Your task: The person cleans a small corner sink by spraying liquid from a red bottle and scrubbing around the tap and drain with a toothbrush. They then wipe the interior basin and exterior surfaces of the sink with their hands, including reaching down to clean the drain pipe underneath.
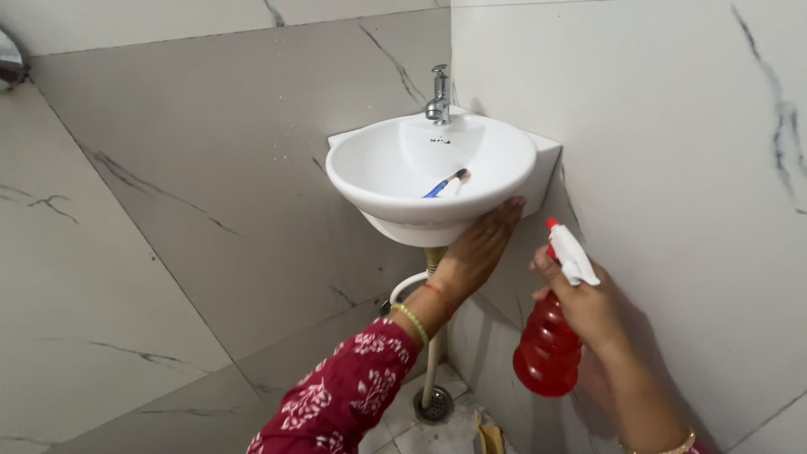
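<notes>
My left hand (477, 252) lies flat against the outer underside of the white corner basin (395, 202), fingers spread and pressed to the porcelain just below the rim, gripping nothing. My right hand (588, 307) has its grip wrapped tight around the neck of a red spray bottle (548, 349), held upright near the marbled wall tile (672, 168), just right of the basin and apart from it; the bottle's white trigger head (572, 252) points up toward the basin's edge. Inside the bowl lies a brush with a blue handle (444, 185), its tip resting on the far slope. A metal tap (438, 94) stands at the back of the basin. Below, a pale drain pipe (432, 361) runs down to a round floor drain (435, 407).
</notes>
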